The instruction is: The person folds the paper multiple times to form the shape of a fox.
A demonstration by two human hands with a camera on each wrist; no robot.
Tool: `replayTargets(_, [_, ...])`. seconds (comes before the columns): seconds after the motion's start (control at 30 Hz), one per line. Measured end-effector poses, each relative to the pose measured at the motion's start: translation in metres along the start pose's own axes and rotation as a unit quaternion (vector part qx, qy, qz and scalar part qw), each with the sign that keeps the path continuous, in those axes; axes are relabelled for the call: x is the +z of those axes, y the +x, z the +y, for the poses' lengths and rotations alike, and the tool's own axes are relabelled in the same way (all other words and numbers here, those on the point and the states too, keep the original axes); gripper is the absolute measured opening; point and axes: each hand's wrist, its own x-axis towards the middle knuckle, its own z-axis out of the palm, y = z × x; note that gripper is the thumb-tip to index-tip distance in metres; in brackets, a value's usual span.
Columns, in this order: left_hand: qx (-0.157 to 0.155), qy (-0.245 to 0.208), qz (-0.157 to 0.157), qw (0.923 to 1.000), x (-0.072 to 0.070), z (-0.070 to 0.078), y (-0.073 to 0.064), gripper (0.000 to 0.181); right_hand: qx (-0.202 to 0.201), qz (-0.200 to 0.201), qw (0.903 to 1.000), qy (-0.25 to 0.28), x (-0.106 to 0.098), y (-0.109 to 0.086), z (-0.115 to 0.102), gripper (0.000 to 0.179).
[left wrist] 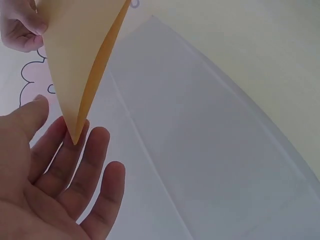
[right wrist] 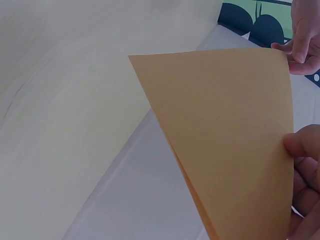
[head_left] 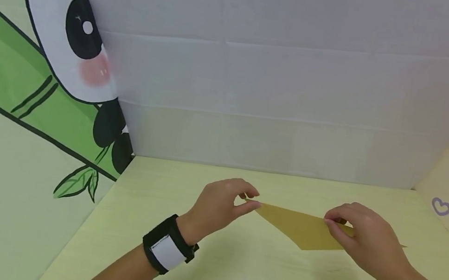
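Note:
A folded tan-yellow sheet of paper (head_left: 298,226), roughly triangular, is held above the table with its fold along the upper edge. The right hand (head_left: 367,241) pinches that folded edge between thumb and fingers. At the paper's narrow left tip is the left hand (head_left: 220,207). The left wrist view shows the left hand (left wrist: 65,175) with fingers loosely spread behind the tip and the thumb apart from it. Along the lower edge of the paper (right wrist: 220,130), the two layers stand slightly apart in the wrist views. The palm hides part of the right end in the head view.
Beneath the hands lies a pale yellow-green tabletop (head_left: 208,269). A white creased sheet (head_left: 257,78) stands upright behind it. Printed panels with a cartoon panda face (head_left: 54,21) and a small purple heart (head_left: 441,207) flank the table. Both wrists wear black straps (head_left: 167,245).

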Motion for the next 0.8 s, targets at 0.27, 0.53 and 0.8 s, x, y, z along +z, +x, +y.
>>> replayTargets(0.27, [0.022,0.009,-0.003,0.9997,0.0,0.005,0.001,0.005,0.007,-0.004,1.0,0.001,-0.001,0.004,-0.005,0.03])
replayTargets(0.53, [0.017,0.054,0.01,0.9983,-0.008,-0.005,-0.006,0.009,0.039,-0.021,0.999,0.002,-0.007,-0.008,0.004,0.03])
replayTargets(0.8, [-0.028,0.058,-0.016,0.9978,-0.021,-0.014,-0.014,0.009,0.052,-0.008,0.9986,-0.003,-0.016,-0.025,0.021,0.036])
